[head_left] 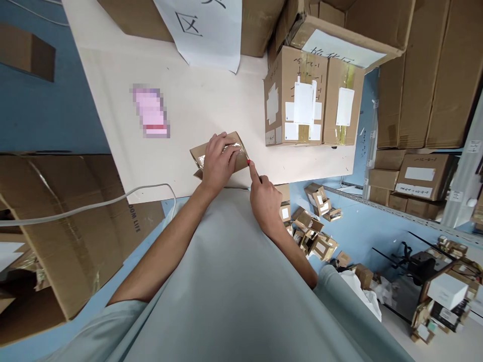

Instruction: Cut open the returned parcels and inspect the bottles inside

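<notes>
A small, flattish cardboard box (241,160) with shiny clear tape lies near the front edge of the white table, and a flap gapes at its left end. My left hand (219,158) lies over the box, its fingers curled around the top and pressing on it. At the box's right end, my right hand (265,198) is closed around a slim box cutter (249,162). Only its red tip and a bit of dark body show; the rest is hidden in the fist. My right index finger stretches along it, and the red tip meets the box's edge.
Two taped, labelled cartons (304,100) stand at the table's right, below an open carton (350,30). A blurred pink item (151,111) lies on the left. A white cable (143,187) crosses the front-left edge. Several small boxes (315,231) lie on the floor at right.
</notes>
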{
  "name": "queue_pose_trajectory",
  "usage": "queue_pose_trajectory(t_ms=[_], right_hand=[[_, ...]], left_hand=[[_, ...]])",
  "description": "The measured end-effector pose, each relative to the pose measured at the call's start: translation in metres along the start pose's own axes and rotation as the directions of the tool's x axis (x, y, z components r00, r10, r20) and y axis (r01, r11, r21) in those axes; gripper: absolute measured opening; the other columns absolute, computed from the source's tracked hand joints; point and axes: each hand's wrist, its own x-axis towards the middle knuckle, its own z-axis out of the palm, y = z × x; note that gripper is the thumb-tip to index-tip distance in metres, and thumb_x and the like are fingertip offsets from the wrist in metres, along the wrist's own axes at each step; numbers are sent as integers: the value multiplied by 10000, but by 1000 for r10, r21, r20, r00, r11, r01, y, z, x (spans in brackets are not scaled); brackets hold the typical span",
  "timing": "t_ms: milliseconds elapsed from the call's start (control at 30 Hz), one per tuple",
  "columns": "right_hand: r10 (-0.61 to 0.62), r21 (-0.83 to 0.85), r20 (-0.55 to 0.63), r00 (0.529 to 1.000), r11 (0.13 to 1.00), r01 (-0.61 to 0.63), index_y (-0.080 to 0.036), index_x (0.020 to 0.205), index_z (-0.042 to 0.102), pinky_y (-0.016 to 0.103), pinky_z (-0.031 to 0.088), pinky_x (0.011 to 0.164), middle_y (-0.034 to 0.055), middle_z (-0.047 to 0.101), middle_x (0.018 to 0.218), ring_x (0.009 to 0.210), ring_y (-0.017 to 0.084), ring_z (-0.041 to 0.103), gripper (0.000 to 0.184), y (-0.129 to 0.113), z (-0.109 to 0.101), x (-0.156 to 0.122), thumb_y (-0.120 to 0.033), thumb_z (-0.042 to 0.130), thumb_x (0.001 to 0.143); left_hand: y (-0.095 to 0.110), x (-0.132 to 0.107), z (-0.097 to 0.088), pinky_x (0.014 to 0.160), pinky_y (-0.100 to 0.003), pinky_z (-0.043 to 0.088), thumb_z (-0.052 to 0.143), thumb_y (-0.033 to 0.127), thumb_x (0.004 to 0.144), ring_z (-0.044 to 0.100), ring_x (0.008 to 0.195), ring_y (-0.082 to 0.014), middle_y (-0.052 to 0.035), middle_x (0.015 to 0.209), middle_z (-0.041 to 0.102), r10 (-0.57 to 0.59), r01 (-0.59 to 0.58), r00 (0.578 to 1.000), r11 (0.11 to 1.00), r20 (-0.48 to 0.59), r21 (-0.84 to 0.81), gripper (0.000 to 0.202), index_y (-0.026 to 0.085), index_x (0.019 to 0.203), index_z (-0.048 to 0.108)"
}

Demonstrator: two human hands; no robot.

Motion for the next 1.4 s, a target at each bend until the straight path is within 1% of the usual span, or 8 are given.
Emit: queue_pose_trajectory(t_ms=[200, 367, 733, 1000, 1100, 1200, 1267, 1400], right_hand=[[-24, 5, -109, 994, 1000, 24, -426, 1869, 110, 258, 625, 803, 133, 713, 1356, 1096, 224, 743, 858, 10, 25, -3, -111, 432, 1139], [-51, 35, -149, 987, 998, 57, -440, 1859, 172, 259, 625, 812, 123, 713, 1396, 1114, 223, 743, 831, 13, 24, -5, -98, 411, 1141], [-8, 43, -88, 996, 999, 12, -419, 1848, 274, 258, 635, 833, 122, 708, 1360, 1107, 210, 731, 798, 0, 16, 2, -81, 408, 1138], [1, 81, -47, 999, 997, 3, -427, 1854, 241, 289, 636, 864, 131, 688, 1381, 1138, 230, 731, 813, 0, 17, 9, -95, 411, 1132], [21, 140, -23, 999, 990, -18, -422, 1866, 157, 280, 600, 837, 116, 714, 1336, 1049, 226, 742, 806, 1, 15, 16, -145, 419, 1156], [38, 262, -21, 999, 965, -31, -365, 1875, 111, 273, 555, 834, 95, 757, 1241, 968, 221, 733, 747, 2, 17, 22, -205, 373, 1194], [30, 338, -42, 999, 941, -14, -312, 1877, 150, 265, 538, 837, 97, 777, 1220, 970, 224, 728, 716, 5, 22, 25, -227, 358, 1197], [-20, 433, -137, 990, 898, 78, -233, 1848, 319, 247, 540, 848, 108, 799, 1222, 1017, 223, 732, 663, 21, 36, 22, -261, 368, 1187]], left_hand=[[0, 0, -1, 1399, -691, 326, 540, 416, 1177, 581, 1560, -326, -75, 1365, 749, 10, -10, 1000, 1000, -3, -10, 236, 296, 1102, 730], [0, 1, -2, 1390, -688, 352, 547, 402, 1169, 593, 1547, -320, -74, 1336, 757, 7, -7, 1000, 1000, -2, 17, 228, 297, 1095, 735], [-1, 0, -3, 1386, -689, 342, 539, 406, 1169, 572, 1554, -323, -68, 1381, 740, -10, 9, 1000, 1000, 20, 17, 217, 308, 1152, 731], [6, 0, -3, 1397, -674, 324, 529, 441, 1162, 565, 1560, -324, -71, 1355, 753, -45, 45, 999, 999, 30, -4, 247, 325, 1138, 746], [7, 0, -4, 1391, -678, 335, 533, 448, 1154, 572, 1552, -329, -75, 1342, 757, -54, 54, 998, 999, 33, -4, 246, 326, 1136, 745], [5, 0, -4, 1380, -664, 364, 535, 439, 1151, 582, 1541, -326, -79, 1327, 760, -47, 46, 999, 999, 28, 10, 240, 320, 1132, 743], [4, 0, -4, 1380, -658, 368, 530, 429, 1153, 587, 1537, -322, -83, 1323, 759, -29, 29, 999, 999, 21, 14, 245, 314, 1122, 744], [3, 1, -5, 1389, -667, 349, 523, 412, 1155, 595, 1536, -318, -92, 1319, 762, -13, 13, 1000, 999, 10, 32, 256, 304, 1111, 751]])
